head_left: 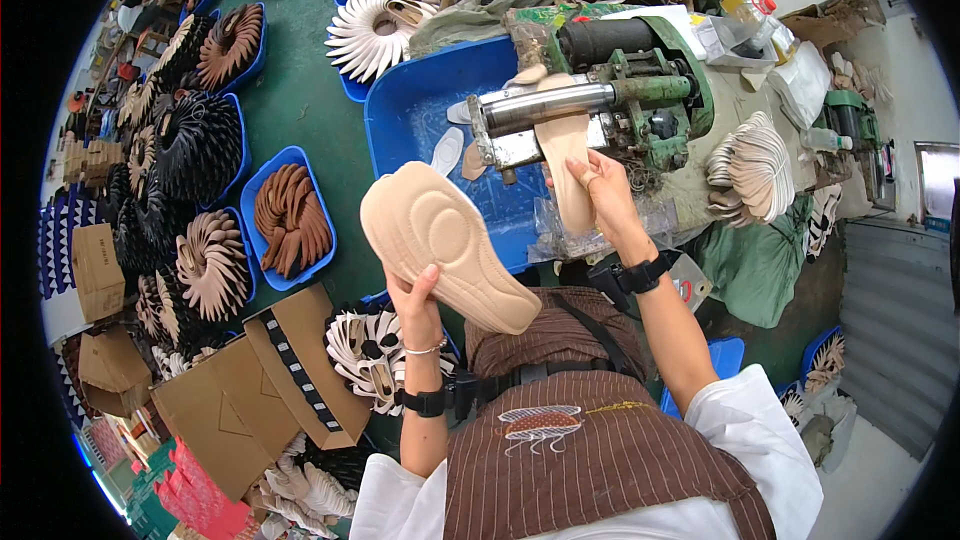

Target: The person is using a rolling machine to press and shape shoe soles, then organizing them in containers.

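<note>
My left hand (412,302) is closed around the edge of beige padded insoles (440,240), apparently a stack, held up with the thumb on the stitched top face. My right hand (606,198) pinches the near end of a single beige insole (568,175). The far part of that insole lies at the steel roller (540,108) of a green machine (655,90), passing under the roller and showing again beyond it. A large blue bin (400,120) stands below and left of the roller, with a few loose white and beige insole pieces (448,152) in it.
Blue tubs with fanned rings of brown insoles (293,218), black insoles (200,145) and cream insoles (378,28) stand at the left and back. A white insole bundle (760,168) lies on the bench right of the machine. Flattened cardboard (225,410) is at the lower left.
</note>
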Demonstrator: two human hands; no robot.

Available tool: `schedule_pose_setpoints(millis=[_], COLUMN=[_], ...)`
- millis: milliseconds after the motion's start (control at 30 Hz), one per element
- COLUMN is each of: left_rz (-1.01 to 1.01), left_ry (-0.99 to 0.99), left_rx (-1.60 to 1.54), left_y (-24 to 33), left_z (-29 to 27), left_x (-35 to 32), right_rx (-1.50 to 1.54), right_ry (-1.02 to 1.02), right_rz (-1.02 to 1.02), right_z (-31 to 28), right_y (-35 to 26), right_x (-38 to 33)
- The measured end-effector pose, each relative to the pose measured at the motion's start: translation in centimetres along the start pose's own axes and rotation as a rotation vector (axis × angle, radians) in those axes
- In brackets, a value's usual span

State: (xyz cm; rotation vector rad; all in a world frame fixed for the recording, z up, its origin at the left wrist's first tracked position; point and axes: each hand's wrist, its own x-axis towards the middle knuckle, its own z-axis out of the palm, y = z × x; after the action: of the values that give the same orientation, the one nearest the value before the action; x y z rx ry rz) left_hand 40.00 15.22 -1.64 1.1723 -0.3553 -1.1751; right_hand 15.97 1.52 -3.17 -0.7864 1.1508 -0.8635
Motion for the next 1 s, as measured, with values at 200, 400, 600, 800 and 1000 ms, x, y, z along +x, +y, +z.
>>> schedule_pose_setpoints(millis=[200, 400, 600, 800, 1000], left_rz=[0.054, 0.132, 0.13, 0.092, 0.044], left_ry=[0.027, 0.044, 0.074, 0.159, 0.132], left_rx=[0.096, 0.119, 0.079, -0.086, -0.018], left_y=[-1.6, -2.7, -2.8, -2.0, -1.4], left_z=[3.2, 4.7, 4.8, 1.1, -0.9], left_x=[0.2, 0.0, 0.4, 1.3, 2.3], right_rx=[-0.584, -0.637, -0.193, -0.1, -0.207], right_ry=[-0.176, 0.062, 0.051, -0.002, 0.087], right_rz=[-0.337, -0.353, -0.339, -0.299, -0.258], right_z=[6.3, 7.0, 4.8, -1.1, -2.8], right_y=[-1.1, -1.7, -0.4, 3.3, 4.7], right_x=[-7.0, -8.2, -7.6, -7.9, -1.0])
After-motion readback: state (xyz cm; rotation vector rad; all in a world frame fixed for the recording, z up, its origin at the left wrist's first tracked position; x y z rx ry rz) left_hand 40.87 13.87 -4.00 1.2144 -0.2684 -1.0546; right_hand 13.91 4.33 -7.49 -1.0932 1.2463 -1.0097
